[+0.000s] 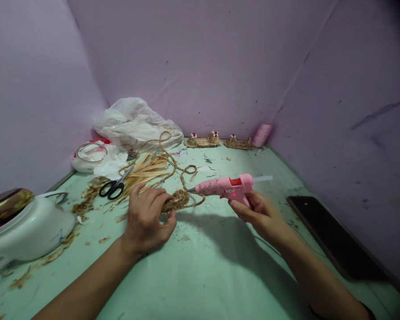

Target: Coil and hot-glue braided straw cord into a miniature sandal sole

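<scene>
My left hand [148,218] is closed on a small oval coil of jute rope [176,200] lying on the pale green table [200,275]. The rope's loose end [168,155] trails back across the table. My right hand [258,211] grips a pink glue gun [228,186] by its handle. Its red light is on and its nozzle points left, touching the coil's right edge. A glue stick pokes out of the gun's back end.
Black-handled scissors [115,186] and wooden sticks [146,171] lie behind my left hand. A white jar [23,224], a plastic bag [136,122], a roll of tape [90,152], finished jute pieces [203,141], a pink spool [262,134] and a dark phone [333,238] ring the table. Lilac walls enclose it.
</scene>
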### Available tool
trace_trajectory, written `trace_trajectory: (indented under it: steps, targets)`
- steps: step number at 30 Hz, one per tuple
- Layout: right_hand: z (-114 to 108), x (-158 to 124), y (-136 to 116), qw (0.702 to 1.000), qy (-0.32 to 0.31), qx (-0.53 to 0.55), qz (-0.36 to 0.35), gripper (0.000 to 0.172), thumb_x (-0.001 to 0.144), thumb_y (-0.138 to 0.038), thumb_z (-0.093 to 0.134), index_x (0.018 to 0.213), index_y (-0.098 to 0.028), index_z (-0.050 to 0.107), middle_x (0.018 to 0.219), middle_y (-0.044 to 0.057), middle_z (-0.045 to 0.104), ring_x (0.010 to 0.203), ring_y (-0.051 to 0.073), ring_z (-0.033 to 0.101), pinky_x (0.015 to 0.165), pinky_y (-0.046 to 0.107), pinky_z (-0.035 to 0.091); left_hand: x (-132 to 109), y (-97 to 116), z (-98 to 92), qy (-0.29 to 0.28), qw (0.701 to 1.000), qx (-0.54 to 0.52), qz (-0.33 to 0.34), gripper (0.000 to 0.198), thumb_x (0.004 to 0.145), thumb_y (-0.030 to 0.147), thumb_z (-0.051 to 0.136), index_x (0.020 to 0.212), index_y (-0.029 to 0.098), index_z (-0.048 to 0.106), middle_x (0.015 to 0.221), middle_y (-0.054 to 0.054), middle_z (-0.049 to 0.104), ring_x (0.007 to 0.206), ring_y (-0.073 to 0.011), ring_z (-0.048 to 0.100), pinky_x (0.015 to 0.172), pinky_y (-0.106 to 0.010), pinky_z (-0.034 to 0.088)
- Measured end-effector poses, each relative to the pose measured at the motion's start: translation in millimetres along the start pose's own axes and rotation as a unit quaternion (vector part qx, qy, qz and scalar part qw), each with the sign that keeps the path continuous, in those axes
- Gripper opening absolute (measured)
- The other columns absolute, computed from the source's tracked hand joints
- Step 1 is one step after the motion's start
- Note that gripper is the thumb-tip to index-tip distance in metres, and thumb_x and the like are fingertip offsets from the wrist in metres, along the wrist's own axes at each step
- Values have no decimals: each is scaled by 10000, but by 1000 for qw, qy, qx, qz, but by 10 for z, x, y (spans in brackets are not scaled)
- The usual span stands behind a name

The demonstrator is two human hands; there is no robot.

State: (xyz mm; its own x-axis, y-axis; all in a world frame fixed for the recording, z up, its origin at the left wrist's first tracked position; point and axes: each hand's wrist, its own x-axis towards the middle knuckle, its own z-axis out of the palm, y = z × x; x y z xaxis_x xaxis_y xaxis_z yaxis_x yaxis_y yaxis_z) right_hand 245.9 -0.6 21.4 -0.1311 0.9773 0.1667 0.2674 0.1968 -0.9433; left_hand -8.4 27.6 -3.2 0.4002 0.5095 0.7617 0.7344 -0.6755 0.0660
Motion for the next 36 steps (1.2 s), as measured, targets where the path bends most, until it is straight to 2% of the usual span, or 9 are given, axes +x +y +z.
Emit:
trace_trajectory:
  steps: [4, 11, 17, 21, 24, 27, 29, 32, 36]
  targets:
    - [-21, 2, 25, 999, 2, 9, 34, 243, 767, -428, 581, 700, -203, 515, 553, -52, 345, 484, 103, 313, 448, 245, 279, 6, 0, -5, 0, 1000, 4, 23, 242, 667, 169, 637, 898, 166, 563, 866, -94, 667, 829, -248, 646, 948, -533, 382]
    - [-39, 3, 62, 997, -10, 38, 69, 305, 763, -444, 590, 637, -195, 465, 556, -56, 357, 490, 92, 313, 456, 241, 256, 22, 6, -19, -5, 998, 16, 54, 264, 663, 149, 643, 910, 153, 549, 856, -104, 672, 805, -242, 642, 930, -544, 387]
    - [-35, -6, 18, 996, -16, 43, 75, 298, 734, -468, 606, 696, -186, 522, 530, -69, 336, 467, 85, 284, 438, 236, 235, 12, 14, -20, -10, 997, 19, 71, 281, 678, 141, 632, 944, 162, 546, 858, -90, 680, 799, -237, 642, 935, -552, 374]
    - [-40, 18, -2, 996, 8, 35, 84, 341, 737, -501, 585, 651, -176, 526, 502, -56, 392, 450, 84, 332, 428, 232, 252, 6, 32, -24, -21, 998, -16, 62, 285, 679, 132, 620, 951, 170, 545, 862, -87, 673, 795, -228, 638, 945, -548, 369]
    - [-68, 75, 59, 992, 70, 40, 97, 340, 756, -506, 554, 736, -167, 573, 475, -56, 433, 417, 90, 374, 412, 229, 270, -7, 51, -30, -60, 996, -64, 16, 237, 669, 144, 601, 900, 176, 557, 848, -79, 659, 800, -222, 626, 947, -528, 373]
    - [-106, 148, 199, 980, 151, 19, 131, 320, 734, -501, 562, 704, -183, 547, 418, -67, 432, 366, 93, 381, 391, 229, 291, -29, 84, -42, -144, 984, -84, -56, 153, 644, 165, 580, 794, 187, 564, 784, -50, 646, 758, -214, 611, 935, -511, 376]
    - [-128, 193, 314, 972, 181, -12, 150, 312, 730, -484, 567, 647, -184, 534, 392, -64, 429, 352, 94, 384, 383, 229, 289, -41, 119, -56, -206, 971, -88, -83, 120, 627, 181, 568, 747, 192, 565, 735, -29, 633, 714, -204, 599, 942, -512, 362]
    - [-176, 246, 463, 961, 210, -62, 171, 291, 736, -442, 574, 618, -178, 550, 393, -53, 445, 359, 99, 396, 387, 232, 281, -47, 176, -83, -257, 958, -93, -87, 126, 611, 192, 555, 735, 192, 577, 718, -18, 630, 707, -205, 598, 967, -520, 331]
    - [-319, 263, 535, 944, 241, -133, 184, 253, 730, -402, 588, 625, -172, 594, 464, -16, 500, 445, 138, 464, 440, 256, 311, -43, 218, -100, -272, 954, -102, -66, 140, 613, 185, 543, 747, 188, 585, 730, -20, 634, 712, -200, 601, 971, -512, 324]
